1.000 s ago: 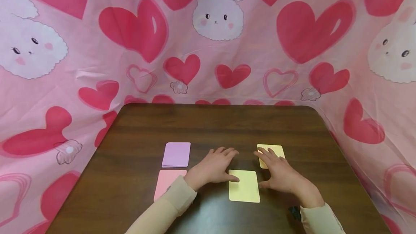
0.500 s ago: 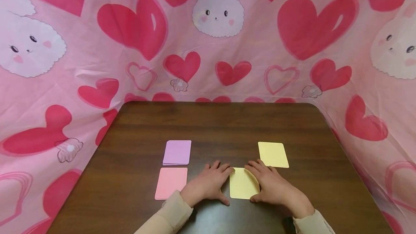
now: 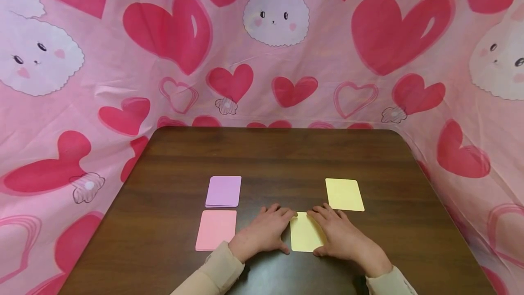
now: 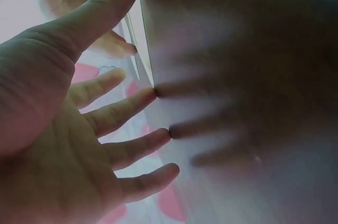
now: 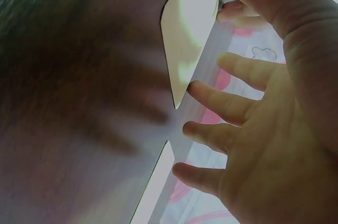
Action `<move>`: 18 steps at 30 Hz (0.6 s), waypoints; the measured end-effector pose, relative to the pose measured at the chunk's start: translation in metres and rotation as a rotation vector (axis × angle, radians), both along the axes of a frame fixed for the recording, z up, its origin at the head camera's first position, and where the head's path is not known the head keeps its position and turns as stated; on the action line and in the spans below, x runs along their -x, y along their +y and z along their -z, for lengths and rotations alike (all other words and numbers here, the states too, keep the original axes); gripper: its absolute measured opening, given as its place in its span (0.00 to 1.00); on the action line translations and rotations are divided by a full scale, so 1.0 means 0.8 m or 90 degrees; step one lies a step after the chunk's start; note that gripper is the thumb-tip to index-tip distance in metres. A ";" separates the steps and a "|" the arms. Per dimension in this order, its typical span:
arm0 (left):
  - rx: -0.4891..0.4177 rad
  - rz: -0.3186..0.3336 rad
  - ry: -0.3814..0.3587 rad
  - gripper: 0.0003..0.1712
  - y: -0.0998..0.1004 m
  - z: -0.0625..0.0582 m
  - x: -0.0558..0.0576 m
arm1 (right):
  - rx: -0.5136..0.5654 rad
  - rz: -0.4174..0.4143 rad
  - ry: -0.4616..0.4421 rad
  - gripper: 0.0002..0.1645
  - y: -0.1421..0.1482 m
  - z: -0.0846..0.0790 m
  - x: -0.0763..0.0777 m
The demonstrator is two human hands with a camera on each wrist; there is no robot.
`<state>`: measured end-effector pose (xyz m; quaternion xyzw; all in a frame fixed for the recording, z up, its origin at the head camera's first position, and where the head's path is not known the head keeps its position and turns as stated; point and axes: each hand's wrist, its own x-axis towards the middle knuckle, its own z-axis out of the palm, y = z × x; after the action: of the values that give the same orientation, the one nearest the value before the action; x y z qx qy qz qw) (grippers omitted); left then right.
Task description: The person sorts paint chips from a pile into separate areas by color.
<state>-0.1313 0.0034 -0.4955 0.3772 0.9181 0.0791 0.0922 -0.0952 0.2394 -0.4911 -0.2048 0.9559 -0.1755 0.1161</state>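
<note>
A yellow card [image 3: 303, 233] with rounded corners lies flat on the brown table between my two hands. My left hand [image 3: 266, 229] is at its left edge, fingers spread and fairly straight, fingertips down at the tabletop. On the opposite side, my right hand [image 3: 340, 231] has its fingertips and thumb right at the card's right edge, covering part of it. In the right wrist view, the same yellow card [image 5: 187, 34] shows beside spread fingers [image 5: 222, 100]. Past my right hand lies another yellow card [image 3: 345, 194].
To the left are a purple stack of cards [image 3: 223, 191] and, nearer, a pink stack of cards [image 3: 217, 230]. The wooden table [image 3: 270, 149] has rounded far corners. Pink cloth [image 3: 262, 108] printed with hearts and rabbits hangs around it.
My right hand came back from over the far yellow card to the near one's right edge. My left hand drew slightly nearer, its thumb leaving the card. Little moved in the last half second.
</note>
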 end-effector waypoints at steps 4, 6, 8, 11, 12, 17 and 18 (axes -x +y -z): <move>-0.006 0.006 -0.007 0.54 0.003 0.001 0.003 | -0.001 -0.007 0.024 0.57 -0.003 0.000 0.000; -0.007 0.010 -0.013 0.54 0.005 0.000 0.005 | 0.000 -0.015 0.042 0.56 -0.005 0.000 0.001; -0.002 0.012 -0.019 0.55 0.007 -0.002 0.007 | -0.001 -0.022 0.054 0.55 -0.007 0.000 0.002; 0.010 0.020 -0.015 0.56 0.010 -0.005 0.008 | -0.005 -0.026 0.060 0.55 -0.009 -0.002 0.003; 0.014 0.023 -0.012 0.56 0.011 -0.006 0.008 | -0.006 -0.026 0.060 0.55 -0.010 -0.002 0.003; 0.021 0.031 0.007 0.60 0.013 -0.004 0.006 | -0.004 -0.017 0.052 0.57 -0.013 -0.004 0.003; 0.021 0.031 0.011 0.61 0.014 -0.003 0.005 | -0.002 -0.015 0.053 0.57 -0.013 -0.004 0.003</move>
<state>-0.1355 0.0144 -0.4929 0.3987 0.9105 0.0586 0.0924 -0.0977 0.2288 -0.4878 -0.2227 0.9577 -0.1641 0.0786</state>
